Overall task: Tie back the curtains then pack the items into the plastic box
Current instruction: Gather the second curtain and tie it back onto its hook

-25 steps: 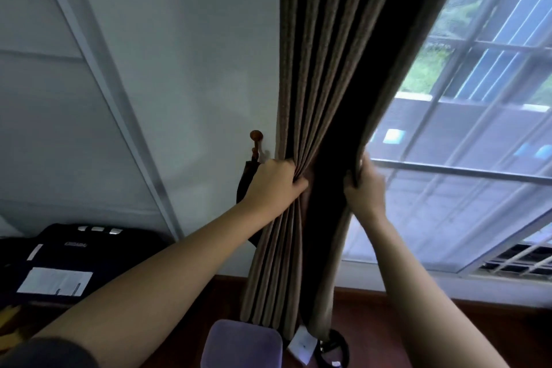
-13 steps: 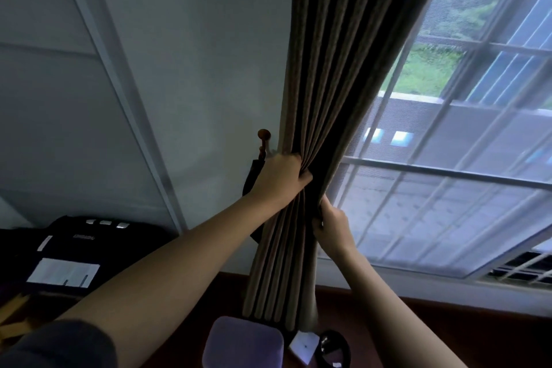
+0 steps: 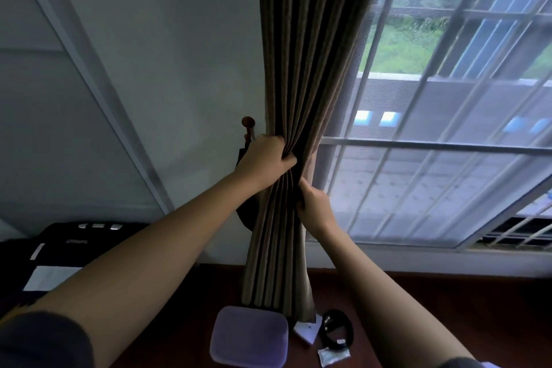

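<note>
One plastic box (image 3: 249,336) stood on the wooden floor (image 3: 448,308), directly below the curtain hem. It showed a pale purple top face with rounded corners. Its interior could not be seen, so its contents could not be told. Three loose items lay on the floor just right of the box, outside it: one white card (image 3: 307,332) touching the curtain hem, one black cable coil (image 3: 337,330) beside the card, and one small clear packet (image 3: 333,355) at the lower edge of the coil.

One curtain (image 3: 295,84) hung at the left edge of the window (image 3: 448,146), against the white wall (image 3: 179,54). The fabric was brown, heavy and deeply pleated. It was gathered into a narrow bundle at mid-height and flared slightly toward the floor.

The left hand (image 3: 263,158) gripped the bundle from the wall side, fingers curled tightly round the pleats. The right hand (image 3: 313,206) held the window-side edge of the same bundle, just below the left hand. Its fingers were closed on the fabric and partly hidden behind it.

One wooden knob (image 3: 248,122) projected from the wall just above the left hand. One dark strap (image 3: 245,218) hung below the knob, partly covered by the left wrist.

One black case (image 3: 74,245) lay at the lower left, well apart from the curtain, and carried one white label (image 3: 50,276).
</note>
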Tool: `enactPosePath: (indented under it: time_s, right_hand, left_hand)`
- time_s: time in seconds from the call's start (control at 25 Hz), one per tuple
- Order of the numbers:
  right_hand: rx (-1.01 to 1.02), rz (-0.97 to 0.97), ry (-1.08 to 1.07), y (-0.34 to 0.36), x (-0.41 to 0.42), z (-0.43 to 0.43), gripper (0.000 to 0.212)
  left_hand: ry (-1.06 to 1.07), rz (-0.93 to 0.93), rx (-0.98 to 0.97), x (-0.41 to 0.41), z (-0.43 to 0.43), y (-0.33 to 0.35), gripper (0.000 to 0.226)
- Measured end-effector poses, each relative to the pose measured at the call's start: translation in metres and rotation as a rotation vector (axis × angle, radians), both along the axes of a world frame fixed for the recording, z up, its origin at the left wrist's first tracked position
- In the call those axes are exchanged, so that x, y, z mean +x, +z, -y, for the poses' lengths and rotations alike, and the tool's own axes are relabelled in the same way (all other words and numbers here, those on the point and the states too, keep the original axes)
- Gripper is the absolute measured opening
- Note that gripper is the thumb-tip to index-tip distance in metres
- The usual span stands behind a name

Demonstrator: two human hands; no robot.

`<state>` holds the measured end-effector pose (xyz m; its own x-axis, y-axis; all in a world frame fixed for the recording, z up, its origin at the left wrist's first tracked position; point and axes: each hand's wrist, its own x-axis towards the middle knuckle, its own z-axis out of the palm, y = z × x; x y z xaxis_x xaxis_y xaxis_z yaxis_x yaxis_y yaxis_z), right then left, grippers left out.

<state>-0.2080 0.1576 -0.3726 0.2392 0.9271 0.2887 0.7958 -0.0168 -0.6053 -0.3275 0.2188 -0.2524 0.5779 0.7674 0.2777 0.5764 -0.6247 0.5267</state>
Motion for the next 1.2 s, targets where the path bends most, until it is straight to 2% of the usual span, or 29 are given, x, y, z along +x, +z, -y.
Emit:
enactPosePath:
  time_s: [0.2, 0.48, 0.64, 0.68, 0.76, 0.84, 0.96, 1.04, 1.12, 1.2]
  right_hand:
    - [0.040, -0.029, 0.037, 0.002, -0.007, 0.004, 0.064]
    - [-0.081, -0.112, 0.078, 0.011, -0.020, 0.009, 0.062]
    - [-0.148, -0.138, 0.178, 0.001, -0.027, 0.009, 0.076]
    - [-0.151, -0.190, 0.182, -0.002, -0.027, 0.011, 0.073]
    - [-0.096, -0.315, 0.132, -0.004, -0.026, 0.018, 0.053]
    - [-0.003, -0.410, 0.006, -0.002, -0.020, 0.015, 0.038]
    - [0.086, -0.584, -0.073, 0.033, -0.014, -0.001, 0.048]
    - [0.129, -0.791, -0.037, 0.064, -0.011, -0.018, 0.051]
    - [0.114, -0.966, -0.032, 0.090, -0.006, -0.028, 0.052]
    - [0.067, -1.035, 0.058, 0.106, 0.000, -0.023, 0.059]
  left_hand:
    - [-0.004, -0.021, 0.018, 0.001, 0.006, 0.003, 0.029]
    - [0.006, -0.039, 0.013, 0.011, 0.011, 0.007, 0.047]
    - [0.028, -0.091, 0.026, 0.013, 0.008, 0.007, 0.034]
    - [0.035, -0.090, 0.017, 0.012, 0.008, 0.008, 0.038]
    - [0.049, -0.081, -0.010, 0.009, 0.007, 0.008, 0.041]
    - [0.064, -0.059, -0.016, 0.004, 0.008, 0.007, 0.040]
    - [0.037, -0.017, -0.017, 0.003, 0.015, 0.002, 0.029]
    - [0.019, -0.007, -0.034, 0.002, 0.017, 0.000, 0.031]
    - [0.003, 0.001, -0.083, -0.001, 0.016, -0.003, 0.029]
    - [0.006, 0.009, -0.144, -0.007, 0.013, -0.006, 0.025]
